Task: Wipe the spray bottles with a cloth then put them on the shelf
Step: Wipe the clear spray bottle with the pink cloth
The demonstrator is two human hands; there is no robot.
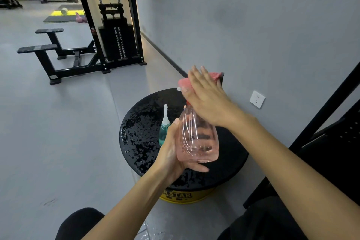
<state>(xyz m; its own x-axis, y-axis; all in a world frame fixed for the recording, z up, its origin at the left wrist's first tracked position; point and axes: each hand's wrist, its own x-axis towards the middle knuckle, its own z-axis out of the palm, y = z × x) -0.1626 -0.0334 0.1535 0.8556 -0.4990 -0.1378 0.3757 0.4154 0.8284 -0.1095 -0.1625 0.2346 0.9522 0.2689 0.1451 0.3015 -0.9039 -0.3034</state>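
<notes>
The left forearm reaches up from the lower middle of the view, and the left hand [174, 155] cups the base of a clear pink plastic spray bottle [196, 138]. Its thumb lies up along the bottle's left side and its fingers curl under and round the bottom, showing through the plastic, so the bottle is gripped and held upright with a slight tilt. The bottle is in the air above the middle of a round black stool top with a rough, glossy surface [140, 122], which sits on a yellow band with lettering [183, 197]. The right forearm comes in from the lower right and crosses over the bottle's shoulder. The right hand [206, 95] lies palm down over the bottle's top, fingers nearly straight and close together, pointing up and left. It presses a soft pink cloth [184, 83] onto the spray head, which is mostly hidden beneath it. A smaller teal translucent bottle with a white nozzle [164, 132] stands upright on the stool top just left of the left hand, towards the surface's middle. A white wall socket [257, 99] is on the grey wall to the right, and a black weight-stack machine [116, 41] stands well behind.
</notes>
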